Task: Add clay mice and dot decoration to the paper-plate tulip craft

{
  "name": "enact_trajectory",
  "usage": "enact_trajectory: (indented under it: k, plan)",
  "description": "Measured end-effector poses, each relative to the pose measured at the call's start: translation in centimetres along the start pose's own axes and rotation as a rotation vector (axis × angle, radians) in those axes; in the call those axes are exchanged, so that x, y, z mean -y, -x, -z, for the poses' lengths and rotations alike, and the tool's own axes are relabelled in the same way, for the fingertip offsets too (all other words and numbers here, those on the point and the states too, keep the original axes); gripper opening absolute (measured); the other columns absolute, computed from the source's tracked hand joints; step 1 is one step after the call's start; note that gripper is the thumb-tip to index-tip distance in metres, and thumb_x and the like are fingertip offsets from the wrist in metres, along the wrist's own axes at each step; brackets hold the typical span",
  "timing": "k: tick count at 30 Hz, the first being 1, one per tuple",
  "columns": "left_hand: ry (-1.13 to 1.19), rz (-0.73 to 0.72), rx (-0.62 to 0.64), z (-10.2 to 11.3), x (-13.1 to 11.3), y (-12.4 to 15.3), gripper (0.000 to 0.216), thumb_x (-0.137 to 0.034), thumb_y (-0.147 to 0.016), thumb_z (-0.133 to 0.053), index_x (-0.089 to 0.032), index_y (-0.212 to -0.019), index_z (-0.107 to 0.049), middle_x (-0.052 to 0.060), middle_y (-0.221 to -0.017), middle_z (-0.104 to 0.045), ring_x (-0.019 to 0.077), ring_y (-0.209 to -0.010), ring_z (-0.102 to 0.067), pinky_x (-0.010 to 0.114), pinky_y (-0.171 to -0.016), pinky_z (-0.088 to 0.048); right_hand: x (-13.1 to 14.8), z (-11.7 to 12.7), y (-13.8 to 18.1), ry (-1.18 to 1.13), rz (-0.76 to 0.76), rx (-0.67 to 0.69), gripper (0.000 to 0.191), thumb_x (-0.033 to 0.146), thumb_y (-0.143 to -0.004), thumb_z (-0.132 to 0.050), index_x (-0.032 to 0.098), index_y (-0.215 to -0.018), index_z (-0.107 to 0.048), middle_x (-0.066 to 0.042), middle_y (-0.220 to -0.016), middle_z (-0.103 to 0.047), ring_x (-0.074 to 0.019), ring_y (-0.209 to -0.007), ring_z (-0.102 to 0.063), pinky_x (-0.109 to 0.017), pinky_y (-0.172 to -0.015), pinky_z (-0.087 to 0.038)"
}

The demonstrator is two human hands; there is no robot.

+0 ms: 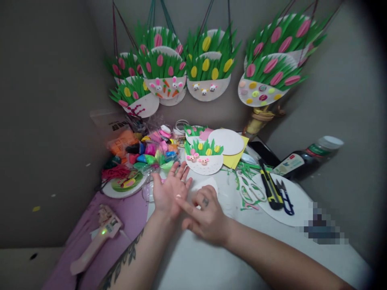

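Observation:
My left hand lies palm up over the white table, fingers stretched out and apart. A tiny pale bit rests on its palm. My right hand reaches across from the right, and its forefinger touches that palm near the bit; the other fingers are loosely curled. Just beyond the hands sits a paper-plate basket with green grass, yellow tulips and two small pink animal faces. A white paper piece lies under my right hand's fingers.
Several finished paper-plate baskets hang on the wall. Coloured clay packs pile at the left. A pink glue gun lies on a purple sheet. Scissors, a yellow utility knife, blue snips and a dark bottle sit right.

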State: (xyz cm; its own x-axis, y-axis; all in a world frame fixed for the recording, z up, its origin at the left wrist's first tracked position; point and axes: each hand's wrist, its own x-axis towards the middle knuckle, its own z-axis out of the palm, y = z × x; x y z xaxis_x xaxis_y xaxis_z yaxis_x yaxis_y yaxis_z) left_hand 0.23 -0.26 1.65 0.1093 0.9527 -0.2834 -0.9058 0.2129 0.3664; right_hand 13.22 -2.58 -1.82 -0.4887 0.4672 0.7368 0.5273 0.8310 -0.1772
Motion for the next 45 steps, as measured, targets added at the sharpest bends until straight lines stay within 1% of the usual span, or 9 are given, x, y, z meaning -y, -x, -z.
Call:
enact_trajectory:
  k: [13, 17, 20, 25, 30, 34, 37, 41, 45]
  plan:
    - [0.003, 0.061, -0.010, 0.2, -0.1, -0.2, 0.076, -0.075, -0.083, -0.020, -0.016, -0.108, -0.060, 0.017, -0.131, -0.055, 0.0293, -0.120, -0.052, 0.040, -0.082, -0.052, 0.2, 0.1, -0.1, 0.065, -0.090, 0.060, 0.044, 0.041, -0.095, -0.040, 0.015, -0.125, -0.060, -0.008, -0.080, -0.055, -0.0225, -0.082, -0.042, -0.039, -0.076, -0.033]
    - [-0.005, 0.012, -0.018, 0.1, -0.1, -0.3, 0.073, -0.074, -0.084, -0.019, -0.018, -0.107, -0.059, 0.015, -0.131, -0.055, 0.0278, -0.120, -0.053, 0.039, -0.080, -0.053, 0.3, 0.2, -0.2, 0.017, -0.001, 0.019, 0.042, 0.041, -0.094, -0.043, 0.015, -0.121, -0.062, -0.005, -0.072, -0.052, -0.0210, -0.077, -0.041, -0.038, -0.074, -0.033]
    - [-0.021, 0.086, -0.042, 0.0, 0.1, -0.2, 0.075, -0.074, -0.084, -0.019, -0.016, -0.110, -0.058, 0.018, -0.130, -0.055, 0.0288, -0.119, -0.054, 0.039, -0.082, -0.052, 0.3, 0.2, -0.2, 0.029, -0.036, 0.030, 0.042, 0.038, -0.093, -0.043, 0.014, -0.123, -0.061, -0.008, -0.078, -0.056, -0.0226, -0.081, -0.042, -0.039, -0.075, -0.034]
    - [-0.009, 0.012, -0.039, 0.2, 0.3, -0.3, 0.071, -0.073, -0.085, -0.018, -0.019, -0.110, -0.057, 0.015, -0.130, -0.056, 0.0261, -0.119, -0.054, 0.037, -0.082, -0.052, 0.2, 0.1, 0.0, -0.005, 0.013, 0.018, 0.039, 0.036, -0.092, -0.048, 0.014, -0.121, -0.062, -0.005, -0.073, -0.054, -0.0211, -0.078, -0.042, -0.039, -0.075, -0.034]
    - [-0.009, 0.082, -0.048, 0.4, 0.4, -0.4, 0.072, -0.073, -0.085, -0.020, -0.016, -0.111, -0.056, 0.018, -0.129, -0.056, 0.0280, -0.118, -0.055, 0.040, -0.085, -0.050, 0.3, 0.2, -0.2, 0.047, -0.049, 0.009, 0.038, 0.031, -0.091, -0.047, 0.013, -0.121, -0.062, -0.007, -0.077, -0.057, -0.0221, -0.081, -0.044, -0.039, -0.075, -0.035]
    - [0.007, 0.034, -0.045, 0.3, 0.5, -0.4, 0.070, -0.073, -0.085, -0.019, -0.019, -0.108, -0.057, 0.015, -0.128, -0.056, 0.0265, -0.116, -0.055, 0.039, -0.081, -0.051, 0.4, 0.2, -0.2, -0.003, 0.058, -0.008, 0.036, 0.032, -0.089, -0.052, 0.013, -0.117, -0.064, -0.006, -0.073, -0.056, -0.0223, -0.081, -0.045, -0.039, -0.075, -0.035]
    - [-0.019, 0.099, -0.067, 0.1, 0.6, -0.3, 0.073, -0.073, -0.084, -0.019, -0.017, -0.110, -0.056, 0.019, -0.127, -0.056, 0.0282, -0.117, -0.055, 0.040, -0.083, -0.050, 0.4, 0.1, -0.1, 0.022, -0.009, -0.011, 0.034, 0.030, -0.089, -0.051, 0.016, -0.117, -0.064, -0.007, -0.078, -0.059, -0.0227, -0.083, -0.045, -0.039, -0.075, -0.036]
    - [0.008, 0.026, -0.054, 0.0, 0.5, -0.3, 0.070, -0.073, -0.085, -0.017, -0.020, -0.108, -0.057, 0.015, -0.129, -0.056, 0.0265, -0.118, -0.054, 0.038, -0.081, -0.051, 0.5, 0.1, 0.0, -0.015, 0.017, -0.012, 0.033, 0.028, -0.088, -0.055, 0.014, -0.116, -0.065, -0.005, -0.073, -0.058, -0.0214, -0.079, -0.045, -0.039, -0.075, -0.036]
    - [-0.022, 0.077, -0.084, 0.3, 0.9, -0.4, 0.072, -0.072, -0.085, -0.017, -0.017, -0.111, -0.055, 0.018, -0.127, -0.056, 0.0277, -0.118, -0.054, 0.039, -0.086, -0.049, 0.7, 0.0, -0.2, -0.024, -0.041, -0.027, 0.030, 0.024, -0.087, -0.055, 0.014, -0.112, -0.067, -0.007, -0.076, -0.060, -0.0220, -0.082, -0.046, -0.039, -0.075, -0.036]
